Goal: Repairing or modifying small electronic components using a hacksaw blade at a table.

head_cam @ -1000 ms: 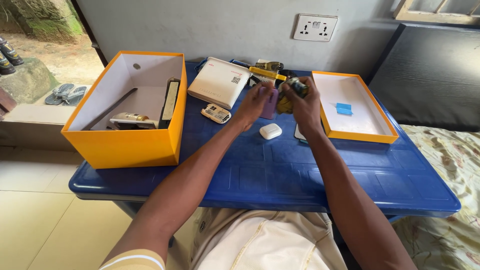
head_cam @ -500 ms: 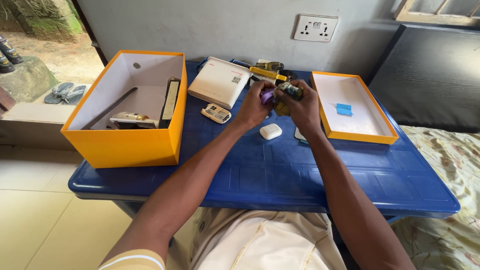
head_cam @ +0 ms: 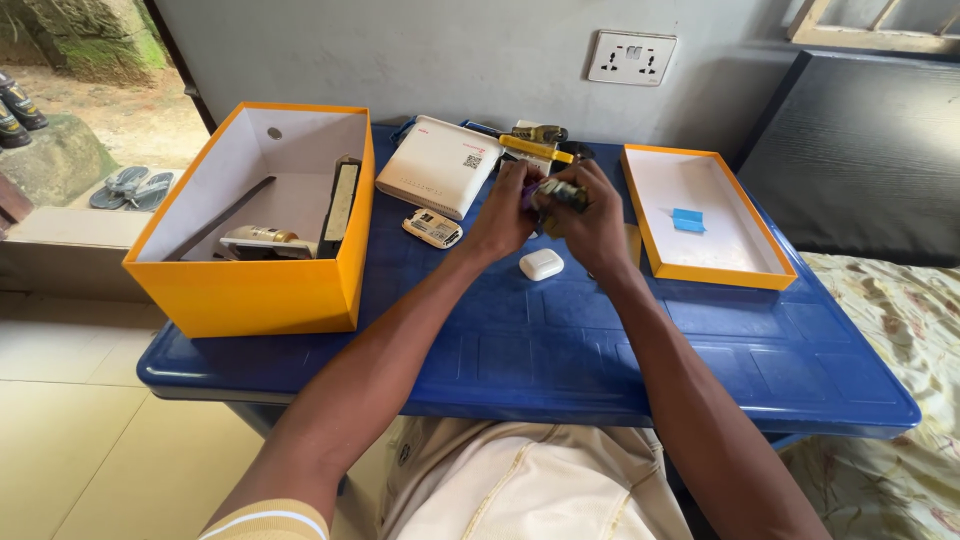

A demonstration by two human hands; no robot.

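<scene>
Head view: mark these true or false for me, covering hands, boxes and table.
1. Both hands, left hand and right hand, grip one small object. True.
2. The orange box is empty. False: it holds a bottle and dark flat items.
3. A small white case lies on the blue table below the hands. True.
4. The orange lid lies on the floor. False: it rests on the table, right side.

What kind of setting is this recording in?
Most likely a room in a home, perhaps a bedroom. A bed with a patterned sheet sits beside the blue plastic table, a wall socket is mounted above it, and sandals lie outside an open doorway.
</scene>
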